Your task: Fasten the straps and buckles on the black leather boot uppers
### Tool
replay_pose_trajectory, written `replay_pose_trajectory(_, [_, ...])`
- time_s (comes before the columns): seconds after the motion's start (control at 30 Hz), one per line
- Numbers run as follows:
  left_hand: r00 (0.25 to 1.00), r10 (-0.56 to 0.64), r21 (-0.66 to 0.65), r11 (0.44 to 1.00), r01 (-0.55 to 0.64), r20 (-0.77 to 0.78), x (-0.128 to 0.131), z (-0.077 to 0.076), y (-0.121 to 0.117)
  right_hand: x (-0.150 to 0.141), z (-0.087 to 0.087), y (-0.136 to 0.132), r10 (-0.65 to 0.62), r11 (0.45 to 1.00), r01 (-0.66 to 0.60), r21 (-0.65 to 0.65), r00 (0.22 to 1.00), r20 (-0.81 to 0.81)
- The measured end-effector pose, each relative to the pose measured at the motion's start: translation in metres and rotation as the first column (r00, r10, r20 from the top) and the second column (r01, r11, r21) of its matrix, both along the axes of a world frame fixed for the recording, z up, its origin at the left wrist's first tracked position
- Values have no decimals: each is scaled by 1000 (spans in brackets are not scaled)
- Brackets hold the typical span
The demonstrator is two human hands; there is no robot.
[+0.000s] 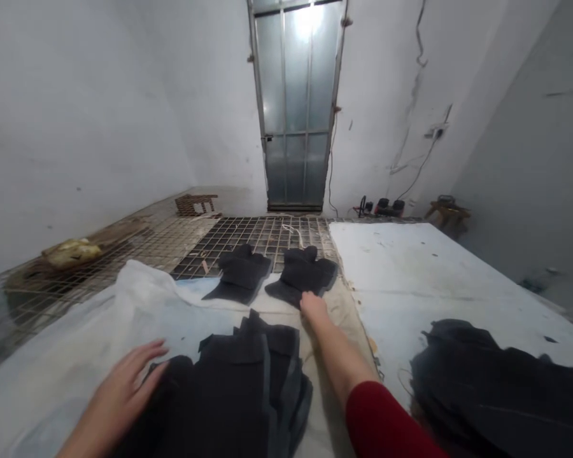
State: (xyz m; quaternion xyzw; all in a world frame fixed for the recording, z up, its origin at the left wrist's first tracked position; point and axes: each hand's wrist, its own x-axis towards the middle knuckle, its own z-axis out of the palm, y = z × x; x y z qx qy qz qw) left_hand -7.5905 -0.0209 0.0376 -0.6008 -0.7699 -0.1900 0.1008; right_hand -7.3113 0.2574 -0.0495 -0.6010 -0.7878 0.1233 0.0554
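Two black cut fabric pieces lie at the far end of the cloth-covered work surface, a left piece (241, 273) and a right piece (305, 272). My right hand (314, 306) is at the near edge of the right one, its fingers bent and closed on that edge. Closer to me is an uneven stack of similar black fabric pieces (233, 381), fanned out on its right side. My left hand (127, 388) rests beside the stack's left edge, fingers stretched and thumb apart, holding nothing.
Another pile of black pieces (501, 388) sits on the white board (396, 267) at right. Crumpled white sheeting (138, 292) covers the left side. Wire mesh (277, 229) extends beyond the cloth toward a metal door (296, 108). A small stool (446, 210) stands far right.
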Motion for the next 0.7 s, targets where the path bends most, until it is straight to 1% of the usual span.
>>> replay_pose_trajectory(0.03, [997, -61, -146, 988, 54, -39, 4, 2, 22, 3, 4, 5, -18, 1000, 18, 1, 1000, 1])
replay_pose_trajectory(0.07, [989, -110, -291, 954, 77, -98, 10, 3, 45, 7, 8, 9, -29, 1000, 29, 1, 1000, 1])
replay_pose_trajectory(0.13, [943, -247, -517, 850, 100, -224, 22, 1, 92, 15, 16, 10, -19, 1000, 19, -8, 1000, -1])
replay_pose_trajectory(0.2, [932, -280, -556, 824, 110, -230, 32, -8, 132, 22, 21, 0, 19, 999, -19, -29, 1000, -9])
replay_pose_trajectory(0.3, [928, -290, -567, 816, 112, -235, 37, -27, 174, 30, 21, -30, 67, 996, -69, -54, 997, -29])
replay_pose_trajectory(0.4, [931, -286, -579, 808, 108, -226, 34, -45, 199, 35, 16, -59, 80, 995, -82, -59, 996, -44])
replay_pose_trajectory(0.47, [937, -282, -593, 798, 110, -206, 30, -53, 211, 35, 12, -67, 79, 995, -82, -57, 996, -44])
replay_pose_trajectory(0.53, [942, -286, -604, 787, 126, -175, 26, -59, 218, 32, 6, -65, 78, 995, -80, -55, 996, -39])
replay_pose_trajectory(0.6, [944, -296, -605, 781, 153, -144, 21, -62, 221, 25, -1, -56, 79, 995, -81, -57, 996, -38])
replay_pose_trajectory(0.7, [949, -289, -568, 806, 169, -127, 14, -62, 222, 6, -13, -36, 77, 994, -81, -75, 996, -48])
